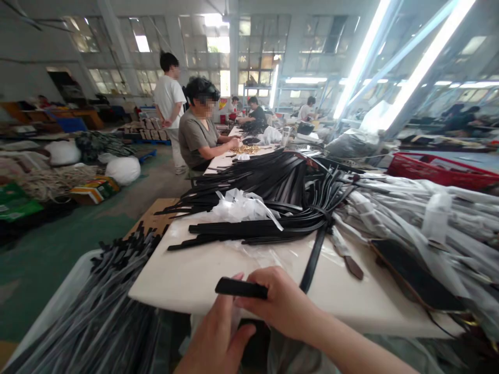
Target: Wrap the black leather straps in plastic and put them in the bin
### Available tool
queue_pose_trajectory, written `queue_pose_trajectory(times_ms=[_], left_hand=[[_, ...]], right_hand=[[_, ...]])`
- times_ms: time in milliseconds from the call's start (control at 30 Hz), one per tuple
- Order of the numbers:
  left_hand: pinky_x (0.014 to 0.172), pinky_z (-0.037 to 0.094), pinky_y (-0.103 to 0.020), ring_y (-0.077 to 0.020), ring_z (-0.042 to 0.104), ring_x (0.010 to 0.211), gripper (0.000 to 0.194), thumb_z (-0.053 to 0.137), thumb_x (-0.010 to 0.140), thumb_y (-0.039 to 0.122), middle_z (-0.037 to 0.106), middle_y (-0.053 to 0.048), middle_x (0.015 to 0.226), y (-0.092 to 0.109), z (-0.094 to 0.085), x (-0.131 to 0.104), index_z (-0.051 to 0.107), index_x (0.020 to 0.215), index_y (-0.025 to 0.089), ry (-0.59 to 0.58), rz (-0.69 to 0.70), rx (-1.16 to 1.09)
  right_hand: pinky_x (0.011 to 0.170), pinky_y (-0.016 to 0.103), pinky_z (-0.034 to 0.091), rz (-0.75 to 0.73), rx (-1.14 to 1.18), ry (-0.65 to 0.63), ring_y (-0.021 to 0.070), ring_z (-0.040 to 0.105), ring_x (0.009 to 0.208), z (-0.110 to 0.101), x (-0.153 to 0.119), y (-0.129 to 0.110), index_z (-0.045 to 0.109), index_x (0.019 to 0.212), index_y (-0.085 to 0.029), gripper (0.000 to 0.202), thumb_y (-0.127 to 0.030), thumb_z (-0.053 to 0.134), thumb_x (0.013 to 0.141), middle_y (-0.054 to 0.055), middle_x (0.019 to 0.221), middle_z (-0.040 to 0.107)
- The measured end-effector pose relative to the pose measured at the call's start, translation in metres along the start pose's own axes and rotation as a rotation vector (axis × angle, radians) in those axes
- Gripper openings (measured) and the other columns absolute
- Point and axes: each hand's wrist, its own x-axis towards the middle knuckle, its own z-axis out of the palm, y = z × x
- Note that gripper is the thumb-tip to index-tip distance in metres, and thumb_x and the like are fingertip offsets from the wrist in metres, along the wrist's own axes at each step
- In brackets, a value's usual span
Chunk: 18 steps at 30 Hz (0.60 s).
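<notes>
My right hand [278, 296] is closed on the end of a black strap [236, 287], above the front edge of the cream table [183, 275]. The strap's flat tip points left. Just below and left of it, my left hand [224, 327] has its thumb apart from its fingers; some fingers are behind the strap, and whether they touch it is unclear. Beyond both hands lies a large bundle of black straps [268, 179], with crumpled white plastic wrap [244, 206] on it.
A bin [78, 272] of wrapped straps stands at the lower left. White-wrapped straps [413, 208], a dark flat piece [417, 272] and a red basket [440, 171] are on the right. A seated person [198, 127] works at the table's far left side; another stands behind.
</notes>
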Motion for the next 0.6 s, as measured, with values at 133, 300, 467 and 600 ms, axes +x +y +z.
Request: queue_pose_trajectory(times_ms=[133,300,467,600], left_hand=[[0.073,0.05,-0.029,-0.0253,0.065,0.083,0.062,0.065,0.072,0.066,0.07,-0.006,0.086,0.016,-0.001,0.007,0.066,0.115,0.021,0.05,-0.169,-0.184],[0.049,0.017,-0.022,-0.0089,0.023,0.053,0.063,0.067,0.062,0.076,0.03,0.007,0.055,0.024,-0.004,0.019,0.063,0.069,0.014,-0.249,-0.331,-0.276],[0.052,0.027,-0.022,-0.0109,0.033,0.058,0.053,0.074,0.065,0.065,0.038,0.004,0.058,0.017,-0.001,0.023,0.059,0.059,0.015,-0.218,-0.219,-0.299],[0.053,0.032,-0.021,-0.0108,0.039,0.06,0.042,0.078,0.068,0.053,0.045,0.003,0.063,0.011,-0.003,0.019,0.062,0.059,0.015,-0.061,-0.181,-0.345]], right_hand=[[0.048,0.02,0.024,-0.047,0.01,0.038,0.0071,0.036,0.052,-0.01,-0.013,0.005,0.054,0.056,-0.015,0.032,-0.03,0.07,0.079,-0.007,0.051,0.039],[0.053,0.02,0.032,-0.148,0.047,-0.014,0.0089,0.047,0.055,-0.014,-0.021,0.013,0.067,0.071,-0.015,0.016,-0.027,0.07,0.081,-0.004,0.059,0.055],[0.058,0.022,0.034,-0.095,-0.116,-0.012,0.0133,0.053,0.063,-0.021,-0.03,0.012,0.064,0.082,-0.018,0.01,-0.027,0.068,0.081,-0.001,0.067,0.06],[0.064,0.026,0.037,-0.12,-0.194,-0.021,0.0179,0.056,0.073,-0.041,-0.044,0.004,0.052,0.105,-0.019,0.023,-0.039,0.044,0.097,0.003,0.081,0.062]])
